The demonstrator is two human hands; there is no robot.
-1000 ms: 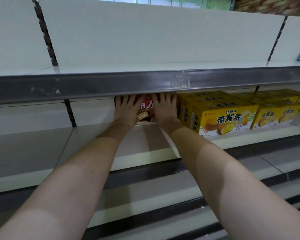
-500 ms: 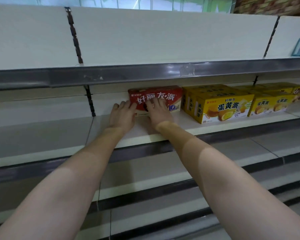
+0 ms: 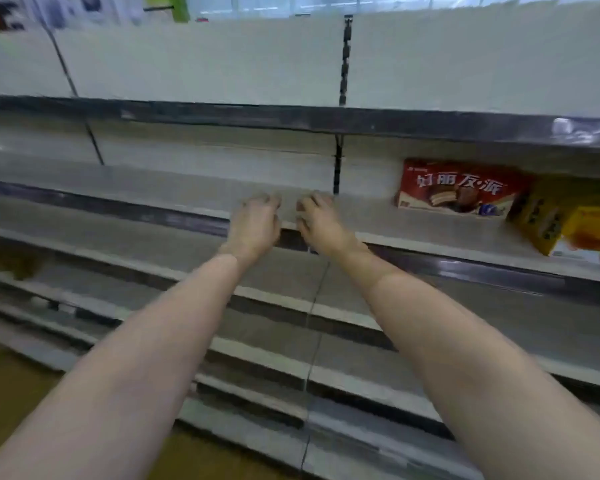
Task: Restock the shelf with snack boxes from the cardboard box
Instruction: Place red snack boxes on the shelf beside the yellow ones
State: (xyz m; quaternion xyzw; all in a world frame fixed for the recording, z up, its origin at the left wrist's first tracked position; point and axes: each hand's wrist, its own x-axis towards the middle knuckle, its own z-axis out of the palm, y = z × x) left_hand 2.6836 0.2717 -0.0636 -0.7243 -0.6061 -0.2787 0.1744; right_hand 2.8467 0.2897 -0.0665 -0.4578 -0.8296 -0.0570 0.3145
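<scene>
A red snack box (image 3: 459, 189) with white lettering stands on the white shelf (image 3: 187, 188), at the right. Yellow snack boxes (image 3: 565, 220) stand right beside it, partly cut off by the frame edge. My left hand (image 3: 255, 221) and my right hand (image 3: 321, 220) hang side by side in front of the shelf's front edge, well left of the red box. Both hold nothing and their fingers are loosely curled. The cardboard box is out of view.
A dark metal rail (image 3: 291, 119) fronts the shelf above. Below are several more bare white shelves (image 3: 326, 320) stepping toward me. A slotted upright (image 3: 343, 60) runs down the back panel. Brown floor (image 3: 0, 375) shows at the lower left. The picture is motion-blurred.
Both hands have let go of the red box and drawn back to the left. The view has swung left, so the boxes now sit at the right edge.
</scene>
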